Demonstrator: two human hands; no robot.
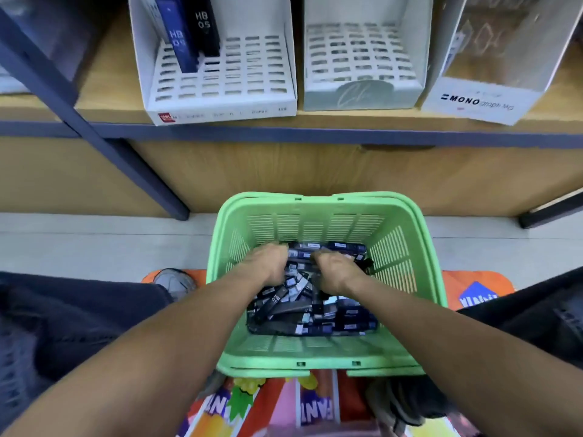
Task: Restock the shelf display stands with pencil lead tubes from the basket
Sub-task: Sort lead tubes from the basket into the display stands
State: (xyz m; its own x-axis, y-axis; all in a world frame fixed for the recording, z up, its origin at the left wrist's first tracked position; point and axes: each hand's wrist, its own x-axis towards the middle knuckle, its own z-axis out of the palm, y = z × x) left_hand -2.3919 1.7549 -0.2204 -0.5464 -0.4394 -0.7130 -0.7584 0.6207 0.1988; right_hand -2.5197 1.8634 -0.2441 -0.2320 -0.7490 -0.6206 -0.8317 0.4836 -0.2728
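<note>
A green plastic basket (pixel 410 279) stands on the floor below the shelf, its bottom covered with several dark pencil lead tubes (pixel 315 313). Both my hands reach down into the pile. My left hand (pixel 263 263) has its fingers curled into the tubes at the back left. My right hand (pixel 336 268) is curled among the tubes beside it. Blur hides which tubes each hand holds. On the shelf, the left white display stand (pixel 220 89) holds a blue and a black tube (pixel 192 33) upright at its back. The middle display stand (pixel 359 58) shows only open slots.
A MONO box (pixel 479 99) stands on the shelf at the right. The dark shelf edge (pixel 315 134) and a slanted frame post (pixel 126 159) run above the basket. A colourful printed mat (pixel 284 405) lies under the basket. My knees flank it on both sides.
</note>
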